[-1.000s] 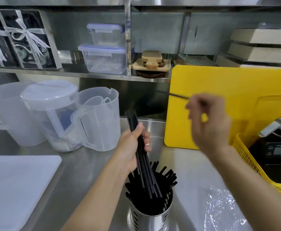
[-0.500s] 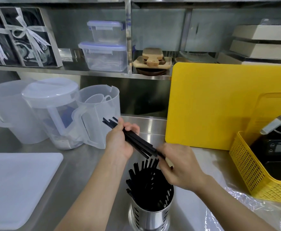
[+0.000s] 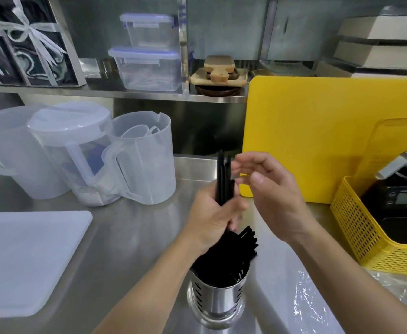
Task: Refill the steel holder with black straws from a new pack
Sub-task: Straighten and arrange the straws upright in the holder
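The slotted steel holder [image 3: 215, 302] stands on the counter near the bottom centre, full of black straws [image 3: 231, 256]. Above it my left hand [image 3: 212, 220] grips a small bundle of black straws [image 3: 223, 177] held nearly upright, their lower ends reaching down among the straws in the holder. My right hand [image 3: 270, 191] hovers just right of the bundle's top with fingers spread and relaxed, holding nothing. The clear plastic wrap [image 3: 342, 297] from the pack lies crumpled at the lower right.
Several translucent plastic jugs [image 3: 139, 160] stand at the left, a white cutting board [image 3: 26, 259] lies in front of them. A yellow board [image 3: 313, 136] leans at the back right beside a yellow basket [image 3: 359, 232] holding a scale. A shelf with containers runs above.
My left hand has swung the bundle from slanting to nearly upright and lowered it into the holder. My right hand has let go of the bundle's lower end and risen beside its top.
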